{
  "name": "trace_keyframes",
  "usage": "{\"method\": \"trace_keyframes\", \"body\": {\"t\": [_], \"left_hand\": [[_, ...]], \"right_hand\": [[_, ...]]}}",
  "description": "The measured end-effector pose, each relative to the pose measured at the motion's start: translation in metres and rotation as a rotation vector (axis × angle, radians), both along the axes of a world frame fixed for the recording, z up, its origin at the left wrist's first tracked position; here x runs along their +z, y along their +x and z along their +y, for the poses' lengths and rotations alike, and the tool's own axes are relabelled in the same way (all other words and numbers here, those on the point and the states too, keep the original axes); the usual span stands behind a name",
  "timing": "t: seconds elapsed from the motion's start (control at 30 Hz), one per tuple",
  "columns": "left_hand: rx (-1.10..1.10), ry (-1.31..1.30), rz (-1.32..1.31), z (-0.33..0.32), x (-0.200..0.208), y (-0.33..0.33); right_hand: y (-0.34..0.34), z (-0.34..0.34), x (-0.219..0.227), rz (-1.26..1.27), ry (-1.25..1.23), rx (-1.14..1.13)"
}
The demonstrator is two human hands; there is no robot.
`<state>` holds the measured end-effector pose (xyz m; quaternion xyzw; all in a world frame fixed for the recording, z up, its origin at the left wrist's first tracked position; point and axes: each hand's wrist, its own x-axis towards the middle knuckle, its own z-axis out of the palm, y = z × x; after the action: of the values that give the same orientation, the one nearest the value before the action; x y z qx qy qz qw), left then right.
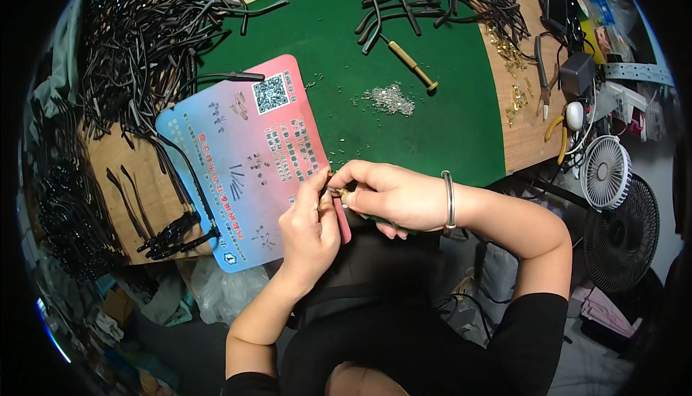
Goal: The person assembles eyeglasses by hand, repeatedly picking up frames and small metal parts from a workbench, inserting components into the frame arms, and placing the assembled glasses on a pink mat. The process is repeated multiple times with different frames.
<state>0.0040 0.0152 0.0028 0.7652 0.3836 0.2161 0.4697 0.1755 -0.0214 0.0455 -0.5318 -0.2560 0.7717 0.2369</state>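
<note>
My left hand (311,236) and my right hand (393,195) meet at the mat's near edge, fingertips nearly touching. Thumb and finger of the right hand are closed on a small gold-coloured piece (345,194). A tiny dark part shows between the pinched fingers of my left hand; its kind is mostly hidden. Beneath the left hand lies a pink and blue printed pad (216,151), with small screws and metal pins (235,182) in groups on it. A heap of tiny silvery pieces (390,99) rests beyond my right hand on the green mat (447,136).
A brass-coloured rod tool (413,66) lies across the far mat. Tangled dark eyeglass temples (144,42) crowd the left and far edges. At the right are pliers (542,82), gold-coloured bits (517,100), a white fan (605,172) and a black fan (620,234).
</note>
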Motion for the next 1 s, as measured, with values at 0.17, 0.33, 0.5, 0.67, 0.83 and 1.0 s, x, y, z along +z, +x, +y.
{"method": "trace_keyframes", "body": {"t": [0.17, 0.33, 0.5, 0.67, 0.83, 1.0], "left_hand": [[-0.022, 0.000, 0.001, 0.002, 0.001, 0.000], [-0.018, -0.485, -0.108, 0.014, 0.004, -0.008], [0.001, -0.690, -0.262, 0.021, 0.016, -0.006], [-0.393, 0.478, -0.201, 0.057, -0.009, -0.014], [-0.131, -0.204, -0.160, 0.050, -0.001, -0.017], [-0.229, -0.917, -0.542, 0.045, 0.009, -0.031]], "right_hand": [[-0.001, -0.002, 0.003, -0.141, 0.072, 0.069], [0.009, -0.021, 0.002, -0.422, 0.494, 0.203], [0.019, -0.032, -0.013, -0.974, 0.640, 0.076], [0.024, -0.034, -0.016, -0.916, 0.718, 0.122], [0.032, -0.024, -0.013, -0.793, 0.628, 0.109], [0.039, 0.033, 0.006, -0.985, 0.592, 0.208]]}}
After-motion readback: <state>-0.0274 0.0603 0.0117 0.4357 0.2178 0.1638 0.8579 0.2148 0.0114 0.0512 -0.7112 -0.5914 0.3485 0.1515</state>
